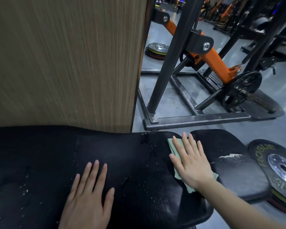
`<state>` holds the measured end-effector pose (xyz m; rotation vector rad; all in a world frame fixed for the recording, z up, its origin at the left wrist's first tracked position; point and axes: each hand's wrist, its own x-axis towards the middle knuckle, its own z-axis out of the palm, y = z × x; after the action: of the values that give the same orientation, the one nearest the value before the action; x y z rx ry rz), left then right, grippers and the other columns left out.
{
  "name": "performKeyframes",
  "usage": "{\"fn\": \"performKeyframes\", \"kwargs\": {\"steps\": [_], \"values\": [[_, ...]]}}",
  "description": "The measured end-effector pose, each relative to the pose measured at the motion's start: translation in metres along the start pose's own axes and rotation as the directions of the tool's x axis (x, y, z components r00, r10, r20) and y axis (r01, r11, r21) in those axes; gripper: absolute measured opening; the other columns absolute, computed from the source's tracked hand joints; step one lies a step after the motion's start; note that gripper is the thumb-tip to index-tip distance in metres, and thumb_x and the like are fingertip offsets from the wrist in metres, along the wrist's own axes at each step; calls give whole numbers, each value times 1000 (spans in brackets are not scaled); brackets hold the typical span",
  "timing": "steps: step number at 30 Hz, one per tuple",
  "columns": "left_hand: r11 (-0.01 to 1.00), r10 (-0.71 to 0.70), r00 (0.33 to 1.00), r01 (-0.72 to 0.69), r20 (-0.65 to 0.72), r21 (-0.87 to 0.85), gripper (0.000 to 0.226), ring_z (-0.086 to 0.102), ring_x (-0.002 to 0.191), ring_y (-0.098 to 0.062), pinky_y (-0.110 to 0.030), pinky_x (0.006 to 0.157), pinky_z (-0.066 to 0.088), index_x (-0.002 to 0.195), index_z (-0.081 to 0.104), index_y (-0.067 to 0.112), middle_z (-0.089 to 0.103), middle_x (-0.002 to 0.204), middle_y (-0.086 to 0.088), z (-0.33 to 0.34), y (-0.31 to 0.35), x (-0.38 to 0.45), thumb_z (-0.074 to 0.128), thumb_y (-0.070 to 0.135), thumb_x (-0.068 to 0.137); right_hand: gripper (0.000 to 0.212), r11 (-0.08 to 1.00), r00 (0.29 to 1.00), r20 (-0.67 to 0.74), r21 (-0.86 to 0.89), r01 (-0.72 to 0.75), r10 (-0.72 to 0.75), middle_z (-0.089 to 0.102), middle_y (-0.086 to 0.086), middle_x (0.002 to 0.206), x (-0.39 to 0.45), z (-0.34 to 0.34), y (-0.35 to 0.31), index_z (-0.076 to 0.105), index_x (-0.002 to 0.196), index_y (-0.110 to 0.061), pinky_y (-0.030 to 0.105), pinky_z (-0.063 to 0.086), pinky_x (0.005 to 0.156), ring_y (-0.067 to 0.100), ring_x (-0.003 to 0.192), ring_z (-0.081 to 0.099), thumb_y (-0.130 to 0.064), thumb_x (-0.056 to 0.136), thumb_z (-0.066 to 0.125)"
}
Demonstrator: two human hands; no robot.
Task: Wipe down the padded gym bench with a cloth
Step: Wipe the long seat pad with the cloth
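cloth (177,156): on bench (122,162) pad, right end, flat under right hand (191,164) | right hand: fingers straight, pressing cloth | left hand (89,194): flat, fingers spread, resting on pad

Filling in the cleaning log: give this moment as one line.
right hand: flat, pressing green cloth on bench pad | left hand: flat on pad, bracing | droplets visible

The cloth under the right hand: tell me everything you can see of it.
The pale green cloth looks like thin, soft fabric, folded or bunched. It lies flat on the black padded gym bench, near the gap before the separate seat pad. The right hand presses on it with straight, spread fingers, covering most of it; edges show beyond the fingertips and beside the wrist.
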<state>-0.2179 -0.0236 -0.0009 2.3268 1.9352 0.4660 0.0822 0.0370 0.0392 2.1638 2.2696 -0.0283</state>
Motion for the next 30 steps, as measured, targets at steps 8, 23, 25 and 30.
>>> {"fn": "performKeyframes", "kwargs": {"steps": [8, 23, 25, 30], "values": [[995, -74, 997, 73, 16, 68, 59, 23, 141, -16, -36, 114, 10, 142, 39, 10, 38, 149, -6, -12, 10, -5, 24, 45, 96, 61, 989, 987, -66, -20, 143, -144, 25, 6, 157, -75, 12, 3, 25, 151, -22, 43, 8, 115, 23, 145, 14, -54, 101, 15], [994, -80, 996, 76, 41, 79, 62, 19, 144, -17, -32, 116, 3, 146, 34, 13, 30, 153, -5, -12, 10, -4, 19, 46, 96, 68, 993, 997, 54, 109, 55, -62, 2, -5, 161, 37, 2, 10, 11, 151, -37, 36, -3, 119, 12, 147, -5, -66, 90, 13], [993, -83, 995, 78, 48, 86, 62, 19, 144, -17, -33, 116, 3, 146, 34, 13, 30, 154, -5, -12, 10, -4, 19, 46, 96, 64, 992, 997, 62, 116, 42, -49, 3, -6, 161, 41, 2, 9, 12, 151, -38, 35, -2, 119, 12, 147, -4, -64, 93, 17], [994, -86, 994, 81, 61, 78, 61, 18, 144, -17, -34, 116, 4, 146, 34, 14, 30, 154, -5, -13, 9, -4, 20, 45, 96, 75, 990, 997, 36, 130, 56, -61, 0, -5, 161, 7, 2, 5, 8, 150, -35, 36, -5, 118, 14, 147, -6, -67, 83, 0]]}}
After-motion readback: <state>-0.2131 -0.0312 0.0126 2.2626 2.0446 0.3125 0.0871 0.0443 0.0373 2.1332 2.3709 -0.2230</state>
